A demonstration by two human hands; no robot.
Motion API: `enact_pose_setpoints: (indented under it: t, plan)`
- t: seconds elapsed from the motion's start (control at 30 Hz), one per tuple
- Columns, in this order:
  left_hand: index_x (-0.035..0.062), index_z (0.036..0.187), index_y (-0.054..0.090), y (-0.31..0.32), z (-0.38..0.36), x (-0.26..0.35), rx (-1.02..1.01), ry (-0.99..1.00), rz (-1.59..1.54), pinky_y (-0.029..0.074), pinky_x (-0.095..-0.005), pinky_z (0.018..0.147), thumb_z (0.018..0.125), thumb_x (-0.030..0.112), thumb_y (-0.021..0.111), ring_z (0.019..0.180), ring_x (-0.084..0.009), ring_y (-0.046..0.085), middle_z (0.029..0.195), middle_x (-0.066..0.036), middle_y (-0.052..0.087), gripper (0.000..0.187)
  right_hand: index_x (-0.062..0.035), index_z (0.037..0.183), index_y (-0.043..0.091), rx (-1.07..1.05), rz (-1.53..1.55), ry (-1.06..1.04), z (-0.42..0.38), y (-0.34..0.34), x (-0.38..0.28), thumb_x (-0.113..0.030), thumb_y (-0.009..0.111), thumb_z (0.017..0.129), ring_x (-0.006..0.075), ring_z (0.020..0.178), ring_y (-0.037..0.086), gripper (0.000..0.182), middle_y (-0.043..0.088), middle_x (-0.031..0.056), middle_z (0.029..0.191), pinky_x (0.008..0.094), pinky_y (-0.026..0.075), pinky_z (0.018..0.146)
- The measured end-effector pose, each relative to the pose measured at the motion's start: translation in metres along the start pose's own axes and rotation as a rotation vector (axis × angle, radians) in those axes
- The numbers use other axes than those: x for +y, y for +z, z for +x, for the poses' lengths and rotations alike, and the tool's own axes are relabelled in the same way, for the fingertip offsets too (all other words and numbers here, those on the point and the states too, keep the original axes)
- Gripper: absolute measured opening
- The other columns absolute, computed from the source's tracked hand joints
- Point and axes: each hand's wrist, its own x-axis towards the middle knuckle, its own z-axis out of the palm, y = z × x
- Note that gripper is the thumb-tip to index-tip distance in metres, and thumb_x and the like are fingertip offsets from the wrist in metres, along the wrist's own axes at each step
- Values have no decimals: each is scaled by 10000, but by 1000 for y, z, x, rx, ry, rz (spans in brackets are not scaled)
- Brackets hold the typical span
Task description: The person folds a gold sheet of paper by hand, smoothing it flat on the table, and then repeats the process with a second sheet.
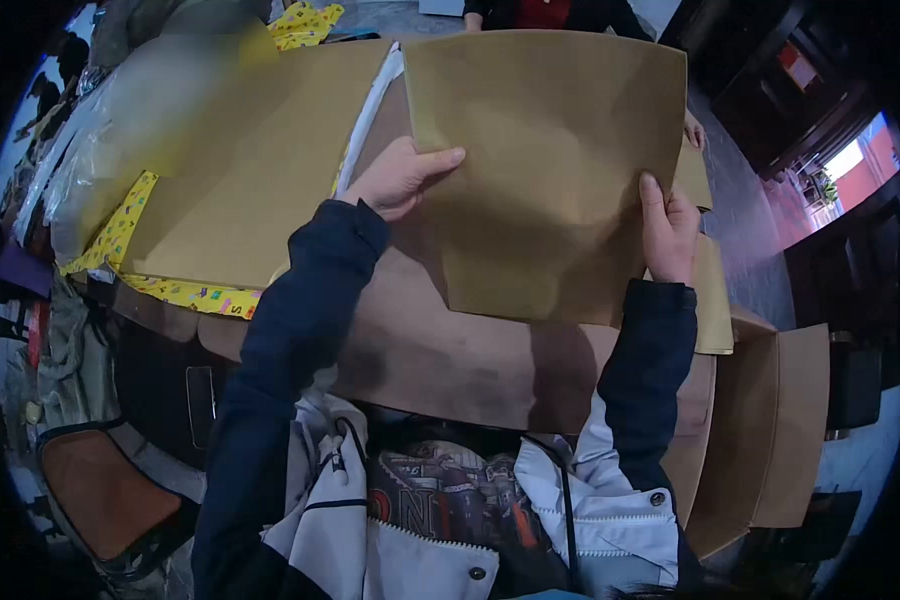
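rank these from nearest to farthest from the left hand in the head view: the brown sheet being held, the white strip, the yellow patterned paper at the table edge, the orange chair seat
From the left hand:
1. Brown sheet, gripped at its left edge.
2. White strip, just up and left of the hand.
3. Yellow patterned paper, lower left, along the table edge.
4. Orange chair seat, far lower left, below the table.

A matt brown cardboard sheet (550,170), smooth and stiff, held at its edges by the left hand (400,180) and right hand (670,230). At nine o'clock from it, more flat matt cardboard (260,170) lies over glossy yellow printed paper (190,295). At ten o'clock, clear shiny plastic film (80,150). Sleeves of dark, smooth cloth (290,320).
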Motion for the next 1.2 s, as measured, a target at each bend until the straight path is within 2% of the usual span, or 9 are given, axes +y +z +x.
enact_pose_setpoints:
  t: [0.27, 0.37, 0.47, 0.57, 0.8, 0.83, 0.93, 1.07, 1.2]
  plan:
    - [50, 1166, 599, -14, 58, 49, -58, -15, 322, 498, -313, 866, 947, 269, 562, 990, -134, 627, 1096, -71, 652, 312, 34, 1075, 644, 2, -123, -145, 34, -34, -15, -233, 563, 956, 86, 892, 551, 303, 658, 30, 969, 254, 445, 802]
    - [71, 1183, 576, 19, 41, 68, 17, -34, 339, 503, -286, 752, 957, 302, 543, 872, -91, 613, 1028, -42, 647, 325, 42, 1082, 633, 70, -75, -127, 33, -33, -14, -232, 554, 961, 81, 884, 544, 310, 652, 32, 978, 254, 448, 789]
    - [58, 1270, 489, 42, 20, 68, -116, -12, -137, 469, -263, 712, 944, 298, 574, 834, -104, 564, 1061, -26, 604, 414, 32, 1071, 634, 147, -105, -21, 30, -31, -5, -245, 535, 970, 68, 836, 532, 311, 643, 22, 944, 241, 446, 740]
    - [25, 1304, 465, 39, 10, 30, -119, 6, 278, 476, -306, 859, 827, 182, 709, 968, -149, 586, 1165, -46, 589, 558, -15, 908, 630, 138, -17, 163, 12, -22, 20, -263, 538, 964, 35, 734, 459, 270, 570, -30, 805, 219, 393, 636]
    - [-50, 1216, 509, 14, 24, -27, -69, -165, 181, 485, -327, 852, 797, 15, 656, 977, -180, 601, 1097, -122, 619, 449, 51, 936, 603, 8, -92, 126, -7, -27, 82, -219, 582, 911, 91, 720, 529, 272, 624, 55, 812, 265, 436, 644]
    - [-55, 1196, 525, 5, 24, -48, 23, -199, 238, 488, -328, 841, 794, -2, 641, 958, -191, 608, 1082, -126, 625, 421, 46, 1098, 570, -77, -232, 281, -15, -28, 84, -236, 582, 890, 221, 772, 628, 352, 666, 158, 888, 338, 484, 719]
    - [-66, 1079, 590, -47, 28, -120, 152, -335, 389, 515, -328, 714, 775, -5, 616, 822, -202, 639, 937, -133, 655, 311, 14, 1338, 386, -252, -951, 366, -34, -17, 91, -360, 525, 901, 458, 932, 591, 592, 629, 251, 1031, 469, 478, 844]
    - [-53, 1064, 609, -84, 30, -145, 157, -376, 537, 503, -339, 712, 767, -1, 607, 821, -199, 637, 918, -131, 662, 302, -28, 1377, 386, -488, -949, -97, -74, 27, 127, -440, 494, 917, 373, 1342, 312, 627, 372, 226, 1418, 446, 303, 1081]
    - [-57, 1103, 566, -63, 25, -132, 166, -336, 592, 492, -324, 792, 751, 47, 659, 893, -215, 630, 976, -153, 651, 378, -26, 1380, 385, -782, -986, -195, -111, 54, 101, -504, 458, 915, 361, 1388, 224, 671, 263, 222, 1478, 546, 219, 1093]
